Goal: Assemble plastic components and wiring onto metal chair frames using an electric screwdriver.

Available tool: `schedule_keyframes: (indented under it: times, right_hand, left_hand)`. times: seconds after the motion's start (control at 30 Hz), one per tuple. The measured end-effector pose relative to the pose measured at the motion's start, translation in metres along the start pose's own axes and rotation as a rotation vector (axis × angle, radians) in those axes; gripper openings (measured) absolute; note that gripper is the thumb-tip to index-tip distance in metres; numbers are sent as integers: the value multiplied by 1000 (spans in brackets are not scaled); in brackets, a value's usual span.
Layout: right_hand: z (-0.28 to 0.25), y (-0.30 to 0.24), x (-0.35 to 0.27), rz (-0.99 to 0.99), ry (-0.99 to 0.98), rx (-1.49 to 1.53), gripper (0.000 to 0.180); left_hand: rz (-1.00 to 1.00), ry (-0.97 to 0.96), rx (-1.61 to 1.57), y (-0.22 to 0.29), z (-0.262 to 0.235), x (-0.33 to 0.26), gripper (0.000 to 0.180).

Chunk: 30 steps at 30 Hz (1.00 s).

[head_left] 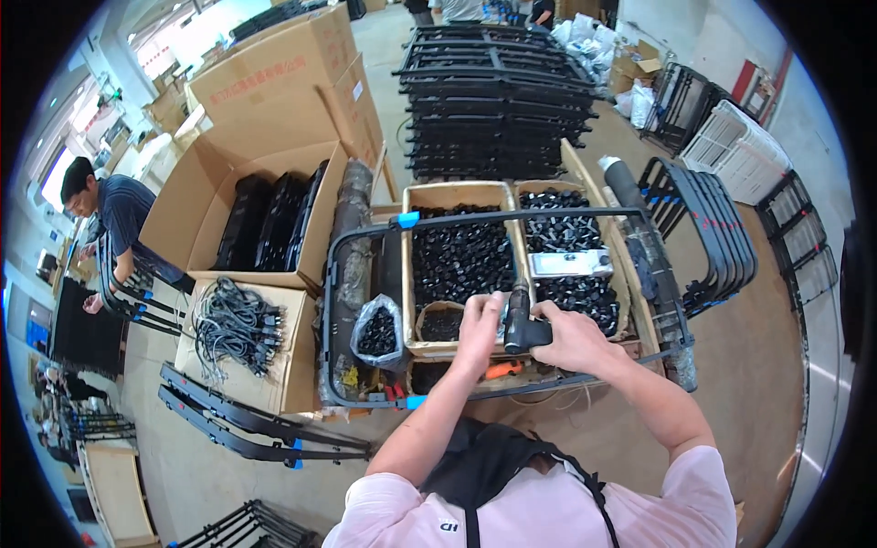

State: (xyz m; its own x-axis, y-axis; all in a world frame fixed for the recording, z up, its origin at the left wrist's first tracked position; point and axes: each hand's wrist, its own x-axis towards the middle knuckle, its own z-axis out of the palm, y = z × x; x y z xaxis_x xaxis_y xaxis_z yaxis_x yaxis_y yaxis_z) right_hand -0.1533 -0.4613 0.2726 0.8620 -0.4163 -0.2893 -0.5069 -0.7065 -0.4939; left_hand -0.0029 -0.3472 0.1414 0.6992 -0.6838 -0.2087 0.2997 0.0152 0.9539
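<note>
In my right hand (571, 340) is a black power screwdriver (523, 332), its narrow front end pointing away from me. Close by on its left, my left hand (481, 327) has its fingers closed near the tool's front; what they hold is hidden. Both hands are above a wooden box (410, 260) of small black parts (461, 258). A black rectangular frame (539, 214) with blue pieces at its edges lies across the boxes, surrounding my hands. A second box (623, 265) to the right holds black parts and a silver-white case (570, 264).
A bag of black pieces (375, 331) sits left of the boxes. Further left are coiled grey cables (239, 329) and an open carton (187, 205). Black frames (498, 100) are stacked ahead; others lean at right (717, 237). A co-worker (128, 215) stands at far left.
</note>
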Motion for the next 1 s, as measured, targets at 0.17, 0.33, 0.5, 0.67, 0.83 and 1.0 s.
schedule_keyframes:
  times: [0.17, 0.33, 0.5, 0.67, 0.83, 1.0]
  right_hand:
    - [66, -12, 79, -179, -13, -222, 70]
    - [127, -34, 169, -380, 41, -268, 81]
    - [159, -62, 241, -341, 42, -141, 79]
    - [172, -65, 280, -307, -12, -153, 79]
    - [173, -67, 290, -296, -16, -172, 78]
    - [179, -67, 293, -260, -37, -177, 78]
  left_hand:
    - [-462, -149, -116, -28, -67, 39, 72]
    - [-195, 260, 230, -47, -127, 89, 64]
    - [-146, 412, 492, -36, -179, 136, 61]
    - [-211, 442, 552, -43, -198, 164, 59]
    - [-219, 420, 532, -39, -202, 171, 60]
    - [-222, 394, 595, -37, -205, 174, 61]
